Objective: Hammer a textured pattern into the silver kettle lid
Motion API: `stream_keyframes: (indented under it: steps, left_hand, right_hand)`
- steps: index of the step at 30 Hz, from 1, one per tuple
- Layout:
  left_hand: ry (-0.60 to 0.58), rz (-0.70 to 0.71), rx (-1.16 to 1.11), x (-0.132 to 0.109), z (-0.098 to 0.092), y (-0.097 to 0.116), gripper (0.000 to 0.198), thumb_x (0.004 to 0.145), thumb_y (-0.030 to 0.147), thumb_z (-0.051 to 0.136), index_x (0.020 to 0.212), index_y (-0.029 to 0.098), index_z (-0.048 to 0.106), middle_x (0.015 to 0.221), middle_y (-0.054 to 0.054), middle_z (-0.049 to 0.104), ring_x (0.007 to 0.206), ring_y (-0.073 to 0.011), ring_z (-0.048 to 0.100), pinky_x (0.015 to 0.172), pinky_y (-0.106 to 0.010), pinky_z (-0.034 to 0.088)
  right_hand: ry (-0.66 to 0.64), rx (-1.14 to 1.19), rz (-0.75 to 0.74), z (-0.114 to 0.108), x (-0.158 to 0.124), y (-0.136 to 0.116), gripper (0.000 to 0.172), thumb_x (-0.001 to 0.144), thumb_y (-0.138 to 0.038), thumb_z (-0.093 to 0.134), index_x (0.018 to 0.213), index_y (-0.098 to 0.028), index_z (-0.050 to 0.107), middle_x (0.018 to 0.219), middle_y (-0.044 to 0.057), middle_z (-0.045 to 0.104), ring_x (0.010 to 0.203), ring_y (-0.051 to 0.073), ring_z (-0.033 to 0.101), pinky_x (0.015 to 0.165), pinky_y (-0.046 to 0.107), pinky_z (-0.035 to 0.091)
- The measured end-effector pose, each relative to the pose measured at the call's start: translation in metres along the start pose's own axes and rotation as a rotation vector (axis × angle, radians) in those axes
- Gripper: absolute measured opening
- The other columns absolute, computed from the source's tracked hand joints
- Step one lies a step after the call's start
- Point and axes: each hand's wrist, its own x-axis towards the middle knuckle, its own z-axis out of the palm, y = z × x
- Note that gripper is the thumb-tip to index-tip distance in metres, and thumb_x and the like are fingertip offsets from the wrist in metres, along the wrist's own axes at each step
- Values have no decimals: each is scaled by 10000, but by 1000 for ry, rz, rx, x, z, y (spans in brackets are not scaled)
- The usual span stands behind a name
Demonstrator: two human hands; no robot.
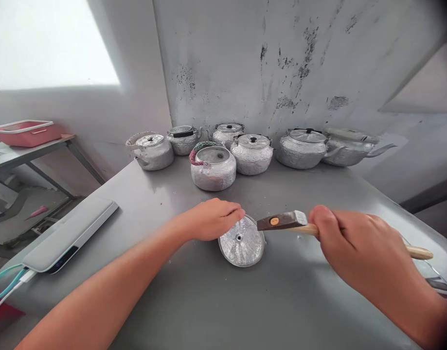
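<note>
My left hand (214, 219) grips the far edge of a round metal kettle lid (241, 245), which is tilted on the grey table. A small hole shows at the lid's centre, and its surface looks dented. In my right hand (358, 245) is a hammer (287, 221), its wooden handle wrapped by my fingers. The hammer's dark head hangs just above and right of the lid, apart from it as far as I can see. Beyond my left hand stands a lidless kettle (213, 177) with a red and green wrapped handle.
Several dented metal kettles, among them a lidded kettle (251, 154), line the back of the table (216, 301) near the stained wall. A white power bank (72, 233) with cables lies at the left. Further left, a pink basket (28, 134) sits on a side table.
</note>
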Motion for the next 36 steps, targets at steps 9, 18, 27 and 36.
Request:
stream_keyframes:
  steps: [9,18,27,36]
  left_hand:
    - [89,-38,183,-4,-5,1,339,1012,488,394,979,244,627,817,1,675,683,-183,583,593,-302,372]
    - [30,65,107,-15,-8,1,886,673,776,737,1384,286,537,1347,-81,508,1230,-308,519,953,-377,479]
    - [-30,113,99,-12,-5,0,876,619,650,845,1353,274,551,1251,-66,525,1196,-300,501,981,-383,469]
    - [-56,169,17,-13,-6,-1,707,603,487,893,1208,274,596,1201,-55,527,1175,-294,517,966,-382,486]
  right_hand:
    - [-79,-18,-34,9,8,-2,630,1020,-526,255,459,-260,358,478,33,576,465,192,401,526,340,276]
    - [-125,-18,-161,16,8,5,678,926,-803,177,586,-276,435,527,12,596,497,218,500,501,323,278]
    - [-172,-5,-237,14,2,4,301,980,-444,421,727,-284,438,602,-53,622,522,186,529,525,308,333]
    - [-180,20,-337,12,-9,-2,334,977,-406,435,673,-281,378,522,-68,524,478,173,416,511,316,277]
